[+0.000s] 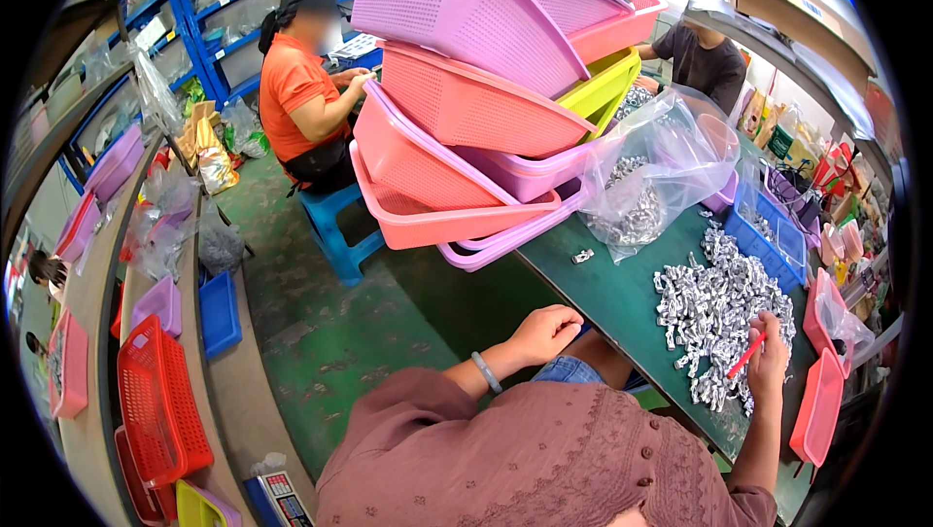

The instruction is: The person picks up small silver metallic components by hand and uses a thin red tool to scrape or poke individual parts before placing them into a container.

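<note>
A heap of small shiny silver metal parts (714,308) covers the near right part of the green table (622,298). Over the heap's right side is my right hand (771,352), its fingers closed round a thin red stick (746,355) that points down and left. Whether it also pinches a metal part is too small to tell. My left hand (546,334) is curled closed above my lap, just off the table's edge; the inside of its fingers is hidden. One loose metal part (582,256) lies apart on the table, beyond my left hand.
Stacked pink and purple baskets (466,89) overhang the table's far left. Beside them stands a clear plastic bag (651,177) of metal parts. A blue basket (768,235) and pink trays (818,405) line the right. Two co-workers (301,89) (705,60) sit beyond.
</note>
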A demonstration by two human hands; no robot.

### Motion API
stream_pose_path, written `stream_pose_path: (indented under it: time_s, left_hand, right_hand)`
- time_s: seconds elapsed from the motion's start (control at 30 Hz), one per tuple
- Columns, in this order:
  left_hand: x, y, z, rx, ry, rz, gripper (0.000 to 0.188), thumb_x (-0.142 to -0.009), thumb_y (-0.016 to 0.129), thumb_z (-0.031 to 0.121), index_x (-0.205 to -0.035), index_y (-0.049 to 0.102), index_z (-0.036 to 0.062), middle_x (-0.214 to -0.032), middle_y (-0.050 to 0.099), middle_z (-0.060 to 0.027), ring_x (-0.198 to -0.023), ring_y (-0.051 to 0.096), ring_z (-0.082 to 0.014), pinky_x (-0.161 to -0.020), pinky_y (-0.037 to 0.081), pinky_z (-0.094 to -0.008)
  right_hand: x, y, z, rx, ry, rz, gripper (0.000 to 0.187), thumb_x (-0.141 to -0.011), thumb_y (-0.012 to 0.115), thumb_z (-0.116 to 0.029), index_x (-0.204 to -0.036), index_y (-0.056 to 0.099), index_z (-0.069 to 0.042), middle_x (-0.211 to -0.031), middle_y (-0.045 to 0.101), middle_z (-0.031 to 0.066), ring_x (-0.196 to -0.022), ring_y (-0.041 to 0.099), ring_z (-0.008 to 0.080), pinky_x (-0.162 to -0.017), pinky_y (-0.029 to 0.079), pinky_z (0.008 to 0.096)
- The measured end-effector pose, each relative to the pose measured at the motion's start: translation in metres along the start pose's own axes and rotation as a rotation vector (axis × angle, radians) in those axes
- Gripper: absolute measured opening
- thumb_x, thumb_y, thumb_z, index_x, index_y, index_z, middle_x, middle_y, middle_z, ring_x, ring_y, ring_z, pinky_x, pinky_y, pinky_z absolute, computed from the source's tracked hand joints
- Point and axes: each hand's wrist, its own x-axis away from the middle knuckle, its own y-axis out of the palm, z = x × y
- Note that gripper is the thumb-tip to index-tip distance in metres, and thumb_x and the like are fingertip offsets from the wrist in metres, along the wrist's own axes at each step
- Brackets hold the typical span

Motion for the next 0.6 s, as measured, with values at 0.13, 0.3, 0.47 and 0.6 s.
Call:
stream_pose_path:
  time_s: [0.13, 0.3, 0.47, 0.6]
  left_hand:
    - [-0.001, 0.005, -0.006, -0.002, 0.021, -0.028, 0.016, -0.083, 0.055, 0.012, -0.092, 0.060, 0.0004, -0.085, 0.057, -0.0099, -0.069, 0.057, -0.0161, -0.061, 0.046, -0.0278]
    - [-0.012, 0.008, -0.004, -0.067, 0.096, -0.085, 0.017, -0.083, 0.054, 0.013, -0.093, 0.059, 0.0002, -0.086, 0.058, -0.0122, -0.074, 0.058, -0.0226, -0.064, 0.047, -0.0310]
    - [-0.029, 0.007, -0.009, -0.087, 0.181, -0.075, 0.014, -0.082, 0.054, 0.011, -0.090, 0.058, 0.0002, -0.084, 0.057, -0.0134, -0.075, 0.057, -0.0269, -0.067, 0.047, -0.0331]
    - [-0.044, 0.007, -0.011, -0.087, 0.193, -0.093, 0.013, -0.081, 0.054, 0.010, -0.088, 0.058, 0.0000, -0.082, 0.056, -0.0135, -0.075, 0.057, -0.0280, -0.067, 0.046, -0.0341]
  right_hand:
    - [-0.003, 0.002, -0.006, -0.084, 0.059, 0.002, 0.031, -0.087, 0.047, -0.007, -0.118, 0.045, -0.003, -0.093, 0.062, 0.0212, -0.087, 0.061, 0.0292, -0.076, 0.046, 0.0325]
    - [-0.002, 0.003, -0.006, -0.045, -0.105, 0.053, 0.033, -0.088, 0.048, -0.014, -0.119, 0.048, -0.001, -0.090, 0.061, 0.0181, -0.083, 0.060, 0.0252, -0.073, 0.045, 0.0323]
    - [-0.007, 0.005, -0.008, 0.079, -0.262, 0.175, 0.029, -0.086, 0.051, -0.012, -0.112, 0.053, 0.001, -0.073, 0.055, 0.0129, -0.064, 0.053, 0.0247, -0.060, 0.041, 0.0341]
    - [-0.012, 0.010, -0.002, 0.148, -0.252, 0.179, 0.025, -0.086, 0.051, -0.010, -0.108, 0.055, 0.001, -0.076, 0.058, 0.0147, -0.069, 0.056, 0.0275, -0.063, 0.042, 0.0350]
